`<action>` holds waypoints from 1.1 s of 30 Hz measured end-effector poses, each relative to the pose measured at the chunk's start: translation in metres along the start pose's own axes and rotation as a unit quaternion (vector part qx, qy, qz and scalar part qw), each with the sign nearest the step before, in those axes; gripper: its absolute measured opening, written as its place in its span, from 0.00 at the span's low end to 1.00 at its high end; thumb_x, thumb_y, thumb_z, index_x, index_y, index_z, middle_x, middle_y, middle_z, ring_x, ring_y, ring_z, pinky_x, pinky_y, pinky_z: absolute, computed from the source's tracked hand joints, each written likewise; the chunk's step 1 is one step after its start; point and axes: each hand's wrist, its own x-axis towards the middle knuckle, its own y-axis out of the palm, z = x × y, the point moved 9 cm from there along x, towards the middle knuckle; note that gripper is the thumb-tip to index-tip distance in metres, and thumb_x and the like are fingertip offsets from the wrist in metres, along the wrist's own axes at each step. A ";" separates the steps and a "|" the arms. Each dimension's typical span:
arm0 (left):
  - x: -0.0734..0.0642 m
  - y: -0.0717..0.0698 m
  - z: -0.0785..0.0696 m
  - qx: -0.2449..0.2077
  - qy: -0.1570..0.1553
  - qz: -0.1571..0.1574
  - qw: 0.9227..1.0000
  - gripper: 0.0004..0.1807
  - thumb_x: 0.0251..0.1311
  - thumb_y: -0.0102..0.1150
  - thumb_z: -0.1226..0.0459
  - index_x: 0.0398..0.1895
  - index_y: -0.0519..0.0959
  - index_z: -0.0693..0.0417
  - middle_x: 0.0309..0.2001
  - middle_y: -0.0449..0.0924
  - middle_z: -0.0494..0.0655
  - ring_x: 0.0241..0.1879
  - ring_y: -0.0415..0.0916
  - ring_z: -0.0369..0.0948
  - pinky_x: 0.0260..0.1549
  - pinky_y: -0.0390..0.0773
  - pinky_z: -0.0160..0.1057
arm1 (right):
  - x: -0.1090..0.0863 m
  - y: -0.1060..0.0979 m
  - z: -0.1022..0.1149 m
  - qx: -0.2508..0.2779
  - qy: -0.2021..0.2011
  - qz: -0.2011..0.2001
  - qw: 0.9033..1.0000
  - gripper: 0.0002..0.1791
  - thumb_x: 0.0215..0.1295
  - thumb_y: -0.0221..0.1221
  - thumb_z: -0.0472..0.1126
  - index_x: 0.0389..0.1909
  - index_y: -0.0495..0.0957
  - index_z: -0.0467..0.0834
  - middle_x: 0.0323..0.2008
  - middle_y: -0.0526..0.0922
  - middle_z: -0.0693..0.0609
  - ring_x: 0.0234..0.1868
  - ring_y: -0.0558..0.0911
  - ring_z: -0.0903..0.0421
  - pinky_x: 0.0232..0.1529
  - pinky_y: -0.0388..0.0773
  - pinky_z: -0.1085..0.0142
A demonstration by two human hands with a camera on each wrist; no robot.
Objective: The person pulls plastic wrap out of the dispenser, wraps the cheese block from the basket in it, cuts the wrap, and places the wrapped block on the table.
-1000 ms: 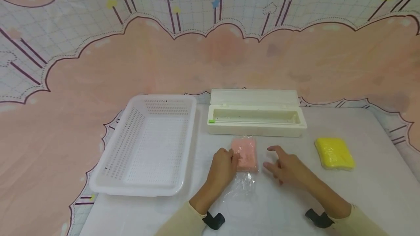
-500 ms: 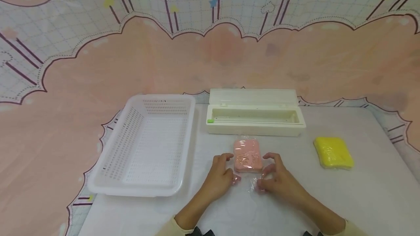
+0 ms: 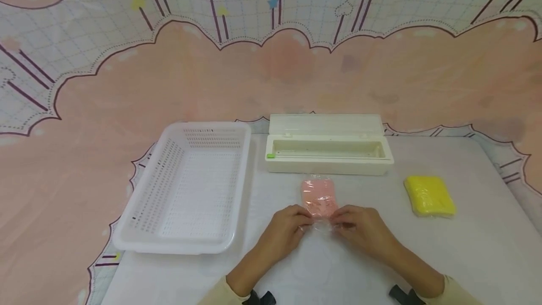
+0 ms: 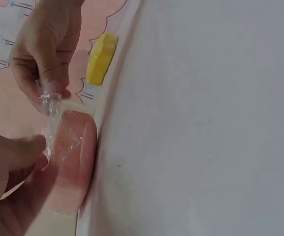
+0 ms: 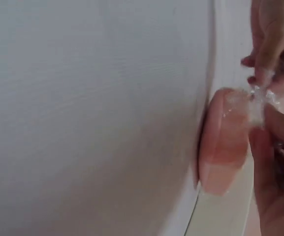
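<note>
Both hands meet over the white table (image 3: 466, 248), working at one small thing. The left hand (image 3: 284, 230) pinches the near edge of the clear plastic wrap (image 3: 318, 226) between thumb and fingertips, and the right hand (image 3: 360, 229) pinches the same bunched edge from the other side, so the two grips sit almost touching each other. Just beyond the pinched film, on the far side of the fingers, lies the pink block (image 3: 319, 197), flat on the table with the wrap drawn over its top. In the left wrist view the film (image 4: 53, 123) stretches crinkled from the fingertips across the pink block (image 4: 75, 162); the right wrist view shows the same, a knot of film (image 5: 260, 105) gathered above the block's (image 5: 225, 140) end.

Further out from the grip, past the pink block, stands a long cream dispenser box (image 3: 328, 152) with its lid tipped up and a small green tab at its left end. Off to the left of the hands sits a white perforated basket (image 3: 139, 211), well apart from them. To the right, also well apart, a yellow block (image 3: 429, 196) lies on the table. Pale yellow sleeves (image 3: 459, 292) cover both forearms, each with a dark strap at the wrist
</note>
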 end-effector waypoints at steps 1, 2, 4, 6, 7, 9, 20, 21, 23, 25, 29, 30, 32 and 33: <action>0.003 -0.002 -0.001 0.017 0.006 -0.011 1.000 0.06 0.60 0.70 0.69 0.40 0.89 0.53 0.49 0.84 0.42 0.50 0.80 0.39 0.53 0.79 0.33 | 0.002 -0.002 0.003 -0.020 -0.019 -0.015 0.999 0.14 0.52 0.76 0.36 0.41 0.89 0.50 0.42 0.89 0.60 0.42 0.83 0.63 0.41 0.83 0.71; 0.006 -0.003 -0.001 0.028 0.011 -0.018 0.999 0.05 0.61 0.69 0.68 0.38 0.89 0.51 0.48 0.85 0.42 0.51 0.80 0.39 0.53 0.79 0.34 | 0.003 -0.004 0.005 -0.037 -0.035 -0.030 0.998 0.13 0.53 0.75 0.35 0.40 0.89 0.51 0.40 0.89 0.61 0.42 0.83 0.64 0.40 0.82 0.71; 0.011 -0.003 0.000 0.026 0.013 -0.015 0.999 0.03 0.62 0.68 0.66 0.37 0.87 0.49 0.46 0.85 0.41 0.49 0.79 0.39 0.52 0.79 0.35 | 0.006 -0.005 0.006 -0.051 -0.046 -0.040 0.997 0.12 0.55 0.74 0.34 0.39 0.88 0.51 0.38 0.88 0.61 0.40 0.81 0.65 0.38 0.81 0.71; 0.017 0.000 0.002 0.006 0.004 0.002 1.000 0.03 0.65 0.65 0.66 0.38 0.86 0.49 0.43 0.85 0.40 0.45 0.79 0.36 0.48 0.79 0.32 | 0.008 -0.003 0.005 -0.049 -0.041 -0.026 0.998 0.11 0.58 0.72 0.34 0.39 0.86 0.51 0.37 0.87 0.61 0.39 0.80 0.66 0.39 0.81 0.70; 0.019 0.002 0.003 -0.005 -0.003 0.012 1.000 0.02 0.67 0.64 0.66 0.39 0.85 0.49 0.40 0.85 0.39 0.42 0.79 0.34 0.45 0.78 0.29 | 0.010 -0.001 0.004 -0.046 -0.035 -0.014 0.998 0.10 0.60 0.71 0.35 0.39 0.84 0.51 0.36 0.87 0.61 0.38 0.80 0.67 0.38 0.82 0.70; 0.023 0.006 0.006 -0.028 -0.022 0.024 0.999 0.02 0.68 0.63 0.66 0.38 0.84 0.50 0.34 0.85 0.38 0.34 0.76 0.30 0.36 0.75 0.25 | 0.011 0.004 0.003 -0.043 -0.021 0.012 0.999 0.07 0.63 0.69 0.37 0.38 0.83 0.51 0.34 0.87 0.61 0.34 0.80 0.69 0.36 0.81 0.71; 0.028 0.005 0.012 0.030 -0.098 -0.077 0.992 0.09 0.52 0.75 0.67 0.32 0.83 0.50 0.31 0.74 0.41 0.29 0.70 0.35 0.28 0.70 0.27 | 0.024 0.006 -0.009 -0.044 0.045 -0.039 0.997 0.12 0.52 0.76 0.35 0.32 0.83 0.50 0.27 0.79 0.62 0.28 0.74 0.67 0.30 0.75 0.73; 0.028 0.005 0.009 0.049 -0.088 -0.080 0.992 0.07 0.52 0.76 0.66 0.30 0.85 0.49 0.30 0.76 0.40 0.29 0.71 0.35 0.29 0.71 0.28 | 0.024 0.005 -0.009 -0.045 0.041 -0.047 0.997 0.12 0.51 0.77 0.35 0.31 0.84 0.50 0.27 0.78 0.62 0.28 0.74 0.66 0.30 0.75 0.73; 0.026 0.006 0.004 0.090 -0.063 -0.074 0.991 0.03 0.54 0.75 0.63 0.29 0.88 0.46 0.29 0.78 0.39 0.30 0.73 0.37 0.29 0.73 0.29 | 0.023 0.005 -0.008 -0.051 0.026 -0.053 0.997 0.11 0.50 0.78 0.36 0.29 0.85 0.50 0.27 0.77 0.62 0.29 0.74 0.67 0.31 0.76 0.73; 0.024 0.010 0.001 0.138 -0.034 -0.044 0.989 0.03 0.59 0.73 0.59 0.32 0.89 0.46 0.31 0.79 0.39 0.33 0.73 0.38 0.31 0.73 0.30 | 0.022 0.005 -0.006 -0.062 0.006 -0.048 0.997 0.08 0.51 0.77 0.38 0.29 0.88 0.50 0.29 0.78 0.62 0.31 0.74 0.67 0.32 0.76 0.73; 0.011 0.020 -0.007 0.241 0.019 0.049 0.969 0.10 0.67 0.64 0.55 0.47 0.86 0.45 0.49 0.77 0.41 0.49 0.73 0.41 0.40 0.76 0.36 | 0.015 0.008 -0.002 -0.122 -0.045 0.003 0.991 0.06 0.57 0.74 0.43 0.36 0.91 0.51 0.39 0.82 0.60 0.41 0.78 0.63 0.42 0.82 0.68; 0.008 0.021 -0.008 0.253 0.031 0.066 0.965 0.13 0.66 0.64 0.57 0.52 0.84 0.45 0.54 0.75 0.41 0.54 0.72 0.43 0.42 0.76 0.38 | 0.013 0.009 0.001 -0.151 -0.066 0.020 0.986 0.08 0.59 0.73 0.45 0.40 0.91 0.52 0.43 0.83 0.59 0.45 0.78 0.61 0.46 0.82 0.65; 0.002 0.021 -0.010 0.252 0.041 0.090 0.963 0.19 0.68 0.62 0.59 0.61 0.80 0.45 0.62 0.73 0.41 0.62 0.70 0.43 0.47 0.78 0.41 | 0.009 0.013 0.007 -0.204 -0.107 0.050 0.972 0.13 0.61 0.71 0.46 0.47 0.89 0.54 0.52 0.83 0.57 0.53 0.78 0.56 0.51 0.83 0.59; 0.001 0.021 -0.010 0.246 0.047 0.095 0.964 0.21 0.69 0.61 0.60 0.64 0.78 0.46 0.64 0.73 0.41 0.64 0.70 0.42 0.49 0.79 0.41 | 0.007 0.015 0.008 -0.226 -0.121 0.063 0.965 0.16 0.62 0.71 0.47 0.52 0.88 0.55 0.56 0.82 0.57 0.56 0.78 0.54 0.52 0.83 0.57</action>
